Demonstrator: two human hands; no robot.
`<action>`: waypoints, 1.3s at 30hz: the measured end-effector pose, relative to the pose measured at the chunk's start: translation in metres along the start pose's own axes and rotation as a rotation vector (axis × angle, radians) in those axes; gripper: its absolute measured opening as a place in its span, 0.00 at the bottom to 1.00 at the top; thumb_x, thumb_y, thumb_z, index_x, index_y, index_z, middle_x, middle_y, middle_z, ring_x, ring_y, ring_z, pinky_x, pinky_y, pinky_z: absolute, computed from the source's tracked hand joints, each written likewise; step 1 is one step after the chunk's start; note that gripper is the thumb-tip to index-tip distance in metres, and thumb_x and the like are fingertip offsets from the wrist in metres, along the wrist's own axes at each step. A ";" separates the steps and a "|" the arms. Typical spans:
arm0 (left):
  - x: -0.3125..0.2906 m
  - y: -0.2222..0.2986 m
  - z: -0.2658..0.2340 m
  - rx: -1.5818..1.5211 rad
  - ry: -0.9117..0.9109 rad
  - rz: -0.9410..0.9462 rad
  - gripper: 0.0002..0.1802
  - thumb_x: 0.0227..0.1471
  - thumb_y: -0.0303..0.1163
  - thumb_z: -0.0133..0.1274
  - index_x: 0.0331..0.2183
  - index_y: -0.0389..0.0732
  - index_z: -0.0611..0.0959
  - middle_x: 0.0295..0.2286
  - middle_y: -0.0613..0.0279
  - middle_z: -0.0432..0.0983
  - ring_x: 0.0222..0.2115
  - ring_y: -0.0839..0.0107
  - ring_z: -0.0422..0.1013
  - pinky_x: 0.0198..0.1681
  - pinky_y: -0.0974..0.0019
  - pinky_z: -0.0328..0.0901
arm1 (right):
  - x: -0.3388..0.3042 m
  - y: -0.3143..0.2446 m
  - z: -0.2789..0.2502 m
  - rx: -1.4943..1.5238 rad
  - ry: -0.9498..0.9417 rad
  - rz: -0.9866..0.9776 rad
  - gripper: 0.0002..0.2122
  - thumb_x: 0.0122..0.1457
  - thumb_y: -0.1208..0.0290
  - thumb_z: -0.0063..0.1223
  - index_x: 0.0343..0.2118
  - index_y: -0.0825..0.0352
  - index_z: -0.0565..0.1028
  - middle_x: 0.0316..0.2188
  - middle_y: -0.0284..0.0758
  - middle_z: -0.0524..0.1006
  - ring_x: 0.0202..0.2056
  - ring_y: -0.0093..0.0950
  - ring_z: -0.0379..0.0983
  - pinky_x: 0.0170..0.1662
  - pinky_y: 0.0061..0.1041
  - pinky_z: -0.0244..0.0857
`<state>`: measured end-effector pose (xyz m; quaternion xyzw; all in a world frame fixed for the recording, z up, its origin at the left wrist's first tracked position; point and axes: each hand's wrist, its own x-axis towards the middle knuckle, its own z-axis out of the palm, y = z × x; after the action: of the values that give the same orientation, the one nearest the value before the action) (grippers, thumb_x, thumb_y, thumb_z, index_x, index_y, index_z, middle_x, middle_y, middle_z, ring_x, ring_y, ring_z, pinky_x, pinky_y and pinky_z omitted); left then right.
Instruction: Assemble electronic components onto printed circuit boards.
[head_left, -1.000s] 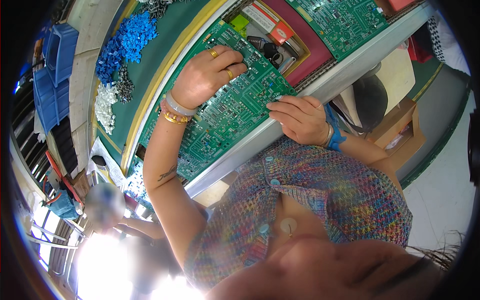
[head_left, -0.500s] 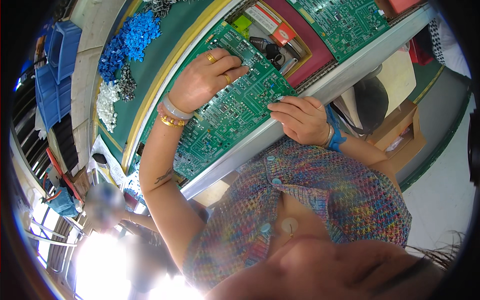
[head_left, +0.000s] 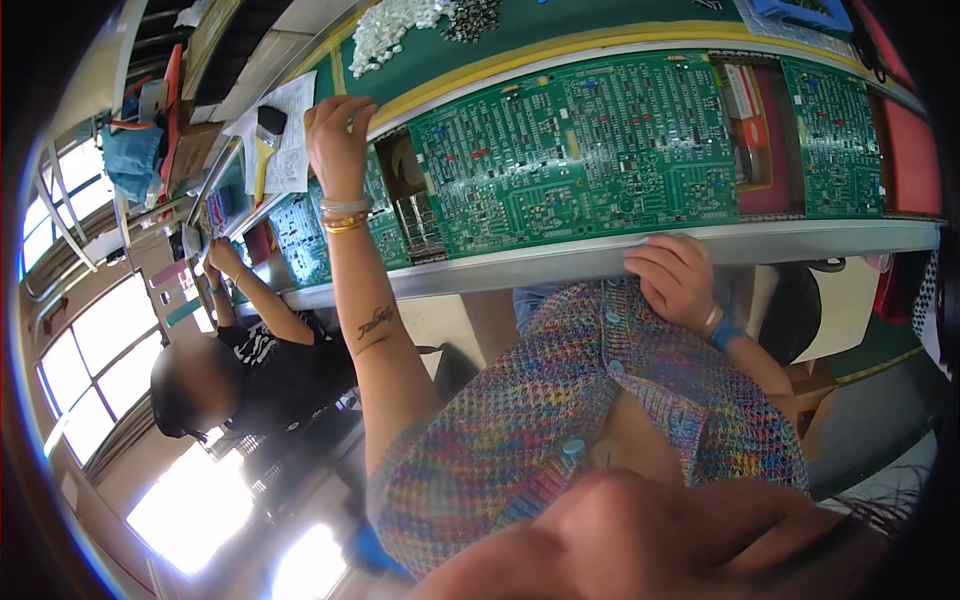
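Note:
A large green circuit board, filled with small components, lies on the line in front of me. Beyond its left end, my left hand is raised, near papers and a smaller stretch of green board. Its fingers are bent in together, and whatever they may hold is too small to make out. My right hand rests at the metal rail along the near side, below the large board's right end. Those fingers are curled, and anything within them is hidden.
Piles of white parts and dark parts lie on the green surface behind the line. Another circuit board is at the right, past a gap with a red-and-white box. A co-worker's hands are at the line on the left.
My left hand has left the board and moved to the left. My right hand has come off the board's near corner onto the rail. The view has turned.

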<state>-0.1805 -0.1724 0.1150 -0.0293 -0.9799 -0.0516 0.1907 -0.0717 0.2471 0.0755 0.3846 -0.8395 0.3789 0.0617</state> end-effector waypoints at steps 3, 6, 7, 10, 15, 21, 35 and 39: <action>-0.013 -0.016 0.008 0.041 -0.035 -0.022 0.07 0.39 0.32 0.62 0.27 0.45 0.85 0.29 0.64 0.76 0.34 0.61 0.68 0.38 0.60 0.64 | 0.004 0.001 0.006 0.033 -0.012 -0.001 0.13 0.44 0.76 0.56 0.36 0.60 0.76 0.38 0.27 0.76 0.42 0.29 0.71 0.43 0.31 0.61; -0.009 -0.016 0.019 0.043 -0.055 -0.015 0.07 0.40 0.32 0.62 0.27 0.45 0.85 0.29 0.64 0.75 0.34 0.61 0.68 0.38 0.61 0.64 | 0.007 0.006 0.003 0.011 -0.021 0.006 0.14 0.43 0.76 0.56 0.37 0.60 0.76 0.38 0.27 0.76 0.41 0.29 0.71 0.43 0.31 0.61; -0.010 -0.015 0.023 0.044 -0.058 -0.009 0.06 0.40 0.32 0.61 0.27 0.44 0.85 0.29 0.65 0.75 0.34 0.61 0.68 0.38 0.61 0.64 | 0.006 0.006 0.004 0.007 -0.023 0.012 0.14 0.43 0.76 0.56 0.37 0.60 0.76 0.38 0.27 0.76 0.41 0.29 0.71 0.43 0.31 0.61; -0.012 -0.015 0.020 0.003 -0.046 0.037 0.06 0.41 0.31 0.61 0.27 0.44 0.85 0.28 0.65 0.75 0.34 0.62 0.68 0.38 0.62 0.64 | 0.004 0.003 0.009 0.005 -0.028 0.025 0.14 0.42 0.76 0.56 0.36 0.61 0.76 0.38 0.28 0.76 0.41 0.28 0.71 0.43 0.30 0.61; 0.001 0.057 0.005 -0.312 -0.052 0.398 0.10 0.39 0.23 0.60 0.29 0.43 0.82 0.29 0.65 0.78 0.31 0.63 0.72 0.34 0.63 0.67 | 0.013 0.003 0.018 -0.023 0.010 -0.028 0.13 0.42 0.77 0.55 0.35 0.61 0.76 0.37 0.28 0.76 0.42 0.27 0.71 0.44 0.29 0.61; 0.003 0.115 0.032 -0.560 -0.281 0.715 0.13 0.36 0.24 0.54 0.31 0.43 0.81 0.31 0.64 0.76 0.33 0.65 0.73 0.33 0.66 0.69 | 0.015 0.005 0.021 -0.044 -0.007 -0.026 0.14 0.42 0.76 0.57 0.36 0.60 0.77 0.40 0.26 0.76 0.44 0.26 0.70 0.44 0.27 0.61; 0.023 0.122 0.050 -0.606 -0.436 0.987 0.13 0.35 0.28 0.52 0.31 0.41 0.81 0.34 0.65 0.74 0.35 0.68 0.73 0.31 0.70 0.69 | 0.021 0.009 0.025 -0.096 -0.093 -0.018 0.10 0.49 0.71 0.51 0.36 0.60 0.75 0.45 0.29 0.75 0.47 0.25 0.69 0.44 0.26 0.60; 0.022 0.123 0.049 -0.575 -0.413 1.017 0.13 0.35 0.28 0.53 0.30 0.41 0.81 0.34 0.65 0.74 0.35 0.68 0.73 0.31 0.70 0.69 | 0.021 0.009 0.026 -0.100 -0.097 0.002 0.11 0.45 0.72 0.54 0.35 0.59 0.76 0.45 0.27 0.75 0.47 0.24 0.69 0.44 0.25 0.59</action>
<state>-0.2095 -0.0441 0.0886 -0.5522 -0.8068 -0.2093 -0.0179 -0.0876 0.2209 0.0603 0.3982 -0.8596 0.3176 0.0398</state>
